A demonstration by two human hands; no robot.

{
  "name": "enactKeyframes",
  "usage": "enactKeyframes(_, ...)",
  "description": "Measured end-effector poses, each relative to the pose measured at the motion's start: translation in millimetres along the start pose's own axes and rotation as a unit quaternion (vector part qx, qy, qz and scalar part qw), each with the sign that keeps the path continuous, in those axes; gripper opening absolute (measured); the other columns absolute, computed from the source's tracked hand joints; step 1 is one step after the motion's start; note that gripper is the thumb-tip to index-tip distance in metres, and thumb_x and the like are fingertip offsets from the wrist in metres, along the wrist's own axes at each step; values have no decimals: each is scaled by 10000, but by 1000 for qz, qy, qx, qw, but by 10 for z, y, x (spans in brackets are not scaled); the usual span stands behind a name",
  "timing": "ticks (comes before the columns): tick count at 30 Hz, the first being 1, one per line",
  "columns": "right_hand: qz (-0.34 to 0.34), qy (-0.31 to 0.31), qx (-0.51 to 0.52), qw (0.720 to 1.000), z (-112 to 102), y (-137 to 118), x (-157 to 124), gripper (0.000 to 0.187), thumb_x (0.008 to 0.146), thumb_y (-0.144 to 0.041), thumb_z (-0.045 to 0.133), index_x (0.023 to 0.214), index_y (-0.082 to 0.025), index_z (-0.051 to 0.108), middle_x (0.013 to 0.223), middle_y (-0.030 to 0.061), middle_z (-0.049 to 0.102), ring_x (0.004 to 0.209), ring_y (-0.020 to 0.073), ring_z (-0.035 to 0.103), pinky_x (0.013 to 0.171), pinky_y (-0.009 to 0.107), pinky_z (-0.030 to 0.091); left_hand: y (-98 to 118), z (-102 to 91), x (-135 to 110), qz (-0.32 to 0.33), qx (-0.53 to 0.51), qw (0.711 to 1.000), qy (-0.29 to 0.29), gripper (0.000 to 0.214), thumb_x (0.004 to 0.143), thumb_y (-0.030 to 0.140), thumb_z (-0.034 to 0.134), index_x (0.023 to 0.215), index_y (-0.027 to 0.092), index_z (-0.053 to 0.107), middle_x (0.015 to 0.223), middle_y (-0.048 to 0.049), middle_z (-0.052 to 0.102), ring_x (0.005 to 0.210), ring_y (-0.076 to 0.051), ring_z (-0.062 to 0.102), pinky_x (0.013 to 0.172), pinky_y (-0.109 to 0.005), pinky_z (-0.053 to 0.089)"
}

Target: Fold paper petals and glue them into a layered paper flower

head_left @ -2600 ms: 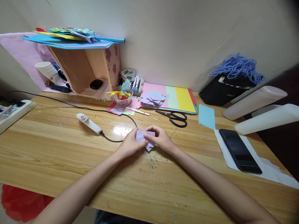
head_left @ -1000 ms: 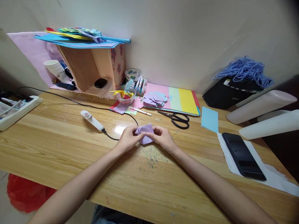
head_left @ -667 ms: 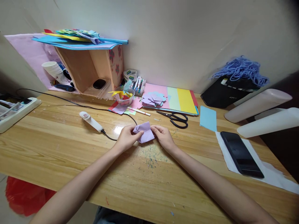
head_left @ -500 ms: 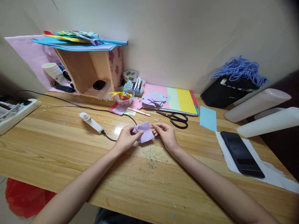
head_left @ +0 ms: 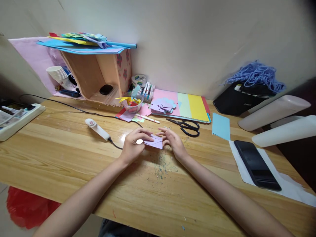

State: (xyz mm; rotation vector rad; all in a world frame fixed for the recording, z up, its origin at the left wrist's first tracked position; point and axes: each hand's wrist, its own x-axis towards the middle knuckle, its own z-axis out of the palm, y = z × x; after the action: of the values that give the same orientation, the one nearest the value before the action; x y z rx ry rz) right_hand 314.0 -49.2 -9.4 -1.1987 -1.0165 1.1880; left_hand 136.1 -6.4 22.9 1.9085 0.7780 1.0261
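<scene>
A small folded piece of lilac paper (head_left: 155, 143) is pinched in my left hand (head_left: 133, 144), between the thumb below and the fingers on top. Creases run across its face. My right hand (head_left: 174, 143) is just right of the paper, its fingers curved and apart; whether a fingertip touches the paper's edge is hard to tell. Beyond my right hand lie black-handled scissors (head_left: 186, 126). Left of my left hand rests a white corded hand tool (head_left: 97, 129), perhaps a glue gun.
Behind the hands are a plastic cup of paper scraps (head_left: 133, 104), a lilac paper flower (head_left: 163, 106) and coloured sheets (head_left: 197, 104). To the right are blue paper (head_left: 221, 126), a phone (head_left: 256, 164) and white rolls (head_left: 283, 131). An open box (head_left: 91, 72) stands back left.
The lilac paper has been turned so a narrower, creased face shows. My left fingers have come over its top, and my right fingers have loosened from a pinch and spread.
</scene>
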Motion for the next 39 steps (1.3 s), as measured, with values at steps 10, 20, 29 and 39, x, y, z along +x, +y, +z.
enactKeyframes(10,46,-30,65,996,-66,34,38,427,635,-334,702,1018,-190,580,869,44,629,743,153,590,619,253,468,-28,34,56,-66,-23,997,30,254,765,159,487,993,202,591,1113,-75,551,1049,-184,515,882,-329,428)
enactKeyframes(20,28,-20,21,999,-10,49,16,274,611,-332,725,807,-184,605,752,10,625,664,136,578,603,252,460,-180,39,99,-271,-185,944,-32,449,699,464,577,966,104,575,788,-65,631,704,-166,600,630,-259,470)
enactKeyframes(29,-162,130,-193,959,-337,-191,390,250,808,-397,487,885,-191,607,922,54,619,830,173,577,739,298,457,-225,49,52,-217,-58,972,-75,320,736,408,543,817,110,623,771,-52,635,699,-174,564,609,-243,403)
enactKeyframes(39,-36,199,-371,906,-517,-304,1431,478,543,-303,713,959,-111,578,988,155,596,957,273,537,827,361,382,-254,7,102,-227,-78,971,-19,363,688,456,586,799,113,624,711,-46,630,652,-171,556,576,-230,382)
